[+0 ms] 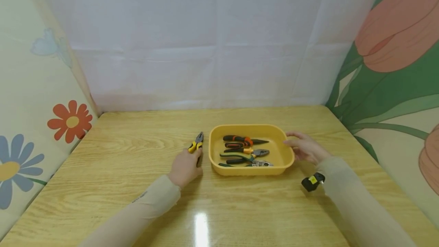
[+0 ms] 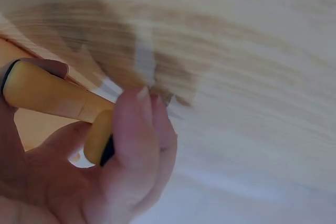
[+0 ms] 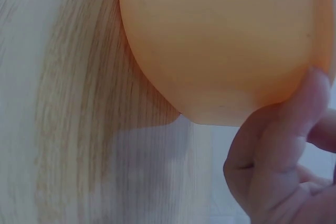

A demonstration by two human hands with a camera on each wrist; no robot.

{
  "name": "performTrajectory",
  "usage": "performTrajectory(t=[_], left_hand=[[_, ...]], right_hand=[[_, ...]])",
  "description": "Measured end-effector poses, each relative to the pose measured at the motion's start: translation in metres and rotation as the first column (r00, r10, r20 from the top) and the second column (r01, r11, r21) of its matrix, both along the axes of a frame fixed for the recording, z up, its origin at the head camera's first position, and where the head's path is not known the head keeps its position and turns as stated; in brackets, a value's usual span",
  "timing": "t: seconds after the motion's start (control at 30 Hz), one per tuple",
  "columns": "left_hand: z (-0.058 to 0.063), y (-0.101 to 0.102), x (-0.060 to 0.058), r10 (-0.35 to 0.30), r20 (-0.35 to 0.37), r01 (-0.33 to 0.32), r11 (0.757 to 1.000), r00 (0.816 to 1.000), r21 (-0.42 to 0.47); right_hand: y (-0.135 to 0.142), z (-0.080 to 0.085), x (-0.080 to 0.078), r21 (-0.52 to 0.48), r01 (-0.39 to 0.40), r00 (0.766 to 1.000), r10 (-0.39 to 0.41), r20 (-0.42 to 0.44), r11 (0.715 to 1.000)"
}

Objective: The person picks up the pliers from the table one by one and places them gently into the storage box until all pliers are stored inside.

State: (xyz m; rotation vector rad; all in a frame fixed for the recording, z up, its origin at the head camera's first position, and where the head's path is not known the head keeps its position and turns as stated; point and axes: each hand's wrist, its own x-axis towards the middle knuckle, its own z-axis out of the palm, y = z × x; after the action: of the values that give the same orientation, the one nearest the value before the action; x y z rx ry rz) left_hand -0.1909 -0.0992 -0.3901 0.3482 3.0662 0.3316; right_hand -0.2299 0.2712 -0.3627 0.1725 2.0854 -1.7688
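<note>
My left hand (image 1: 185,167) grips a pair of combination pliers (image 1: 199,138) by its yellow-and-black handles, the grey nose pointing away over the table. In the left wrist view, the yellow handle (image 2: 58,93) lies across the palm with fingers curled round it. Just right of it stands a yellow plastic bin (image 1: 279,149). My right hand (image 1: 306,148) pinches the bin's right end at the rim; the right wrist view has the thumb and fingers (image 3: 278,145) at the wall's edge. Inside lie black-and-orange long-nose pliers (image 1: 240,138), green-handled pliers (image 1: 236,156) and several other tools.
The wood-grain table (image 1: 137,144) reaches back to a white cloth (image 1: 205,68). Flower-printed panels (image 1: 20,87) stand on both sides. A small black device (image 1: 313,182) sits at the right wrist.
</note>
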Motion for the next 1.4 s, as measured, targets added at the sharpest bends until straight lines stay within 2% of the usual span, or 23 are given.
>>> performTrajectory(t=[0.17,0.4,0.63,0.87,1.13,1.4], left_hand=[[0.000,-0.003,0.002,-0.003,-0.003,0.003,1.000,1.000,-0.008],[-0.006,-0.004,-0.004,-0.034,-0.020,0.033,0.998,0.999,-0.054],[-0.010,-0.008,-0.006,-0.049,-0.039,0.048,0.999,0.998,-0.020],[-0.003,-0.014,-0.005,-0.016,0.066,0.011,0.997,0.998,0.075],[0.007,-0.020,0.000,-0.046,-0.032,0.050,0.992,0.998,0.116],[0.016,-0.021,0.005,-0.039,-0.039,0.043,0.994,0.998,0.105]], right_hand=[[0.000,0.000,-0.001,0.017,-0.003,1.000,0.003,0.002,1.000],[0.000,0.001,0.000,0.024,-0.008,1.000,0.008,-0.004,1.000],[0.000,0.003,0.000,0.017,-0.011,1.000,0.011,0.001,1.000],[0.000,0.002,-0.001,0.019,-0.014,1.000,0.014,-0.002,1.000],[0.000,0.001,-0.001,0.007,-0.006,1.000,0.006,-0.008,1.000],[0.000,0.000,0.000,0.002,-0.009,1.000,0.009,-0.013,1.000]])
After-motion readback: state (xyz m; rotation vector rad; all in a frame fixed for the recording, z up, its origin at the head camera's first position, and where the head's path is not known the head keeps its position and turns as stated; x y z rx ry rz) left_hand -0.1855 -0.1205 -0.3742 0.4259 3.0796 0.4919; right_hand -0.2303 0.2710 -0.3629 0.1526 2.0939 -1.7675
